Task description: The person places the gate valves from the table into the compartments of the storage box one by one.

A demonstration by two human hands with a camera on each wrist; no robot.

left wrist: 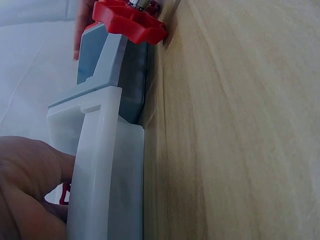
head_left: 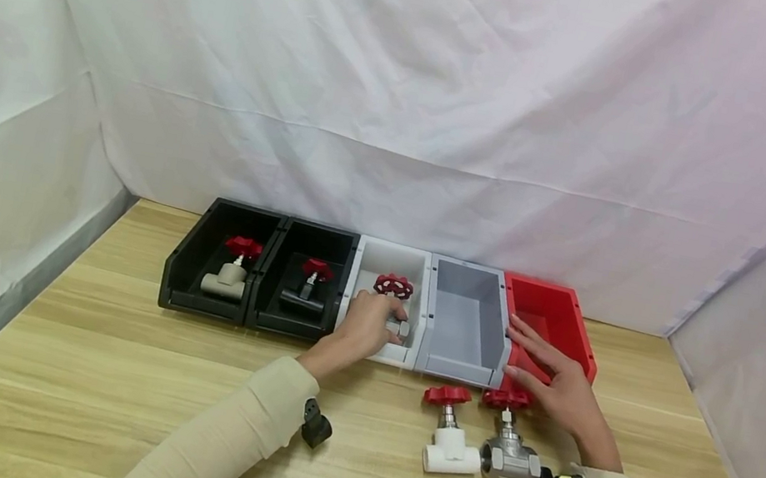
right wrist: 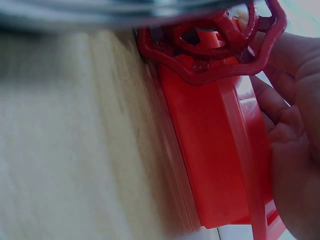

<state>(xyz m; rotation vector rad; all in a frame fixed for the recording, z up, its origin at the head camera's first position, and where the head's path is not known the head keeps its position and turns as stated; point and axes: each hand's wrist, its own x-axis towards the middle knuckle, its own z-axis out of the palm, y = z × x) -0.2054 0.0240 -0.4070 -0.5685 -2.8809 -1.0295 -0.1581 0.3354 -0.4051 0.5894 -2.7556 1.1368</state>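
My left hand [head_left: 367, 323] reaches into the white bin [head_left: 412, 358] and holds a metal valve [head_left: 398, 329] by its body. Its dark red handwheel [head_left: 394, 286] points to the back of the bin, and the fingers hide part of the body. My right hand [head_left: 559, 387] rests over the front of the red bin [head_left: 582, 340], fingers extended toward the wall it shares with the grey bin [head_left: 456, 370]. Before the bins, a white valve [head_left: 452, 454] with a red handwheel stands beside a steel valve [head_left: 509, 459], whose red handwheel [right wrist: 215, 75] is close to the right hand.
Two black bins stand at the left of the row; one holds a beige valve [head_left: 226, 280], the other a black valve [head_left: 303, 299], both with red handwheels. White cloth [head_left: 412, 109] hangs behind the bins. The wooden table [head_left: 64, 372] extends in front.
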